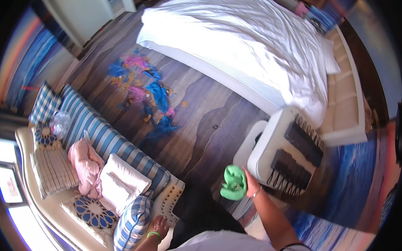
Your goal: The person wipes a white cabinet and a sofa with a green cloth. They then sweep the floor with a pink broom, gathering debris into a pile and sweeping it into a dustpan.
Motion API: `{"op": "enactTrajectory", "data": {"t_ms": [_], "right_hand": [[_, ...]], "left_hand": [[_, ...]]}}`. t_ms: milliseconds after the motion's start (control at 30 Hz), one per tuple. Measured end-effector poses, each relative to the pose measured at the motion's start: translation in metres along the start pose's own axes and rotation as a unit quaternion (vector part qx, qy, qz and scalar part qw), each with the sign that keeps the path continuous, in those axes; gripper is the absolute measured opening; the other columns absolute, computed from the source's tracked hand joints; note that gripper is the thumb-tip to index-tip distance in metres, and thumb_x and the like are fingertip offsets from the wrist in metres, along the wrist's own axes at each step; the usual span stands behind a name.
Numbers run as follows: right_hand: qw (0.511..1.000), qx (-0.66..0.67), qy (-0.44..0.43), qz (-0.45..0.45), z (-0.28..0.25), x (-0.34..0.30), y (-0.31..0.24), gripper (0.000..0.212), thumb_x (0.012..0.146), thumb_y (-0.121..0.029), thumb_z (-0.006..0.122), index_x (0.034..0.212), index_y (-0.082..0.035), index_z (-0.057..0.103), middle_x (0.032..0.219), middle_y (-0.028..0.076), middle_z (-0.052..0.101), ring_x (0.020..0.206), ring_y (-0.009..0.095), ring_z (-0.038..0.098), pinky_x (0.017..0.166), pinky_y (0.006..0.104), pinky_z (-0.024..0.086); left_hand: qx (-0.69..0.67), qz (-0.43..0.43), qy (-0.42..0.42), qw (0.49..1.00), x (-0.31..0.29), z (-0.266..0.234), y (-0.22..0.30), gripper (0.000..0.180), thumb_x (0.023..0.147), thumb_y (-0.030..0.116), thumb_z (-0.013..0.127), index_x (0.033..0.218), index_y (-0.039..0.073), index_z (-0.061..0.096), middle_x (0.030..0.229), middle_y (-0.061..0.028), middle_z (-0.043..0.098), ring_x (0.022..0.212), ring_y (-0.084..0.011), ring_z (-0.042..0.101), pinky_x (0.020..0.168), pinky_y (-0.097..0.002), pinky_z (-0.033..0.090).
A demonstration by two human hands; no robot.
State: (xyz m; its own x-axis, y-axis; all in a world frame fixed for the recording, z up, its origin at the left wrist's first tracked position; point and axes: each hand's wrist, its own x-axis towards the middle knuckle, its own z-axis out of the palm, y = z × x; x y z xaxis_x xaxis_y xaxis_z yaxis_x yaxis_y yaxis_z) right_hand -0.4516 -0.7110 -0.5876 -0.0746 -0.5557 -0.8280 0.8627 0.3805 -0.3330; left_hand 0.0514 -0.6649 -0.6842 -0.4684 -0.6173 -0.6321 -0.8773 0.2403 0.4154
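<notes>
My right hand (252,184) is closed around a crumpled green cloth (234,183), held out over the floor beside a white rounded unit. My left hand (159,226), wearing a green wristband, rests with its fingers extended on the studded cream arm of the sofa (168,203). Right next to it leans a blue-and-white checked pillow (133,222). A folded white cloth or pillow (123,182) and a bunched pink cloth (85,168) lie farther along the sofa's striped seat (114,138).
Blue, pink and yellowish scraps (157,97) litter the wood-patterned floor (205,125). A bed (239,42) with rumpled white bedding stands across from the sofa. On my right is the white unit (264,158) with dark panels and rows of loops. A clear plastic bag (60,123) sits at the sofa's far end.
</notes>
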Motion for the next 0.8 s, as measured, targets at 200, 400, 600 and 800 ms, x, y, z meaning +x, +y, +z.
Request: {"op": "enactTrajectory", "data": {"t_ms": [200, 400, 600, 800], "right_hand": [[0.992, 0.089, -0.084, -0.043, 0.024, 0.001, -0.068, 0.028, 0.086, -0.033, 0.056, 0.100, -0.009, 0.058, 0.090, 0.006, 0.063, 0.081, 0.019, 0.061, 0.076, 0.0354, 0.050], [0.960, 0.212, -0.129, -0.128, -0.013, 0.035, -0.123, 0.035, 0.090, -0.036, 0.044, 0.102, -0.006, 0.058, 0.093, 0.009, 0.063, 0.085, 0.024, 0.061, 0.079, 0.0391, 0.049], [0.946, 0.252, -0.095, -0.180, -0.014, 0.046, -0.177, 0.033, 0.091, -0.034, 0.042, 0.104, -0.008, 0.058, 0.095, 0.006, 0.063, 0.086, 0.021, 0.061, 0.080, 0.0385, 0.049], [0.957, 0.224, -0.078, -0.165, -0.017, 0.073, -0.224, 0.032, 0.090, -0.034, 0.042, 0.102, -0.010, 0.059, 0.096, 0.006, 0.063, 0.087, 0.023, 0.060, 0.080, 0.0398, 0.049]], "left_hand": [[-0.034, -0.056, -0.126, 0.990, 0.052, 0.014, -0.039, 0.030, 0.079, 0.028, 0.053, 0.104, 0.012, 0.057, 0.110, -0.0173, 0.053, 0.104, -0.0346, 0.050, 0.089, -0.0434, 0.040], [0.046, 0.051, -0.148, 0.987, 0.126, -0.063, -0.017, 0.012, 0.077, 0.015, 0.049, 0.081, 0.011, 0.059, 0.084, -0.0145, 0.061, 0.077, -0.0339, 0.060, 0.067, -0.0445, 0.048], [0.004, 0.027, 0.001, 1.000, 0.258, -0.164, 0.036, 0.018, 0.080, 0.021, 0.050, 0.079, 0.006, 0.061, 0.080, -0.0134, 0.063, 0.076, -0.0306, 0.061, 0.067, -0.0389, 0.049], [-0.324, -0.039, 0.049, 0.944, 0.313, -0.276, 0.202, 0.029, 0.083, 0.026, 0.053, 0.092, 0.001, 0.064, 0.077, -0.0101, 0.065, 0.073, -0.0159, 0.062, 0.069, -0.0297, 0.048]]}}
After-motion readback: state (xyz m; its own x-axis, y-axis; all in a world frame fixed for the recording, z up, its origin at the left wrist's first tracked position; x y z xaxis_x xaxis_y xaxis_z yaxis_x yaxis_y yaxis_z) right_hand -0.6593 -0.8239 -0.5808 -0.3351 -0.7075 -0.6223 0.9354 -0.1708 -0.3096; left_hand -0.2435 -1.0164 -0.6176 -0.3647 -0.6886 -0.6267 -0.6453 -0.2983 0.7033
